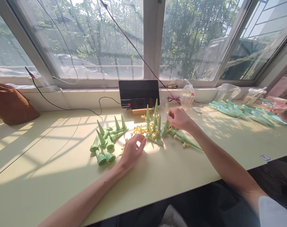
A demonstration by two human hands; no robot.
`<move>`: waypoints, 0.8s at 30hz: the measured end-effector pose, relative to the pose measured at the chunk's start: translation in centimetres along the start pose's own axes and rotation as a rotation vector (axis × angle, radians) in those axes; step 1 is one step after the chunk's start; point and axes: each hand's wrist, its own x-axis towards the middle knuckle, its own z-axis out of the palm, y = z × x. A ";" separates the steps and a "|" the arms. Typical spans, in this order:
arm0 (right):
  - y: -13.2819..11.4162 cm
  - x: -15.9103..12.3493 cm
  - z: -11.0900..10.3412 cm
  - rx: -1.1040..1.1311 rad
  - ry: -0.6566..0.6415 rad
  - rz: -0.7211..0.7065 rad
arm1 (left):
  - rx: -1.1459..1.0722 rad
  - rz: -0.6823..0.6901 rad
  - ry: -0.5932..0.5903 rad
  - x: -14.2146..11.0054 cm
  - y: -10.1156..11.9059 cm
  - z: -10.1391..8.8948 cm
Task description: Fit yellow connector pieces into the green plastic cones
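Observation:
My right hand (179,119) is closed on an upright green watering spike (166,127) at the right side of the cluster. My left hand (133,148) rests low over the table, fingers curved, with a gap between thumb and fingers. Just behind it lie small yellow valves (138,129) in a loose pile. Close to its fingertips a green spike (155,139) lies on its side. Several spikes stand point up, some with yellow valves in their sides. Left of my hand is another group of green spikes (101,138), some standing, some lying with their open ends toward me.
A dark tablet (138,88) leans on a wooden stand (142,112) by the window, a phone before it. Clear bag (187,94), cables and teal plastic pieces (240,110) lie to the right, where another person's hand (284,115) shows. A brown bag (13,104) stands left.

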 end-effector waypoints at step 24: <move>2.0 0.4 -2.0 -0.526 -0.776 0.382 | 0.009 -0.025 -0.002 0.0 -0.2 -0.1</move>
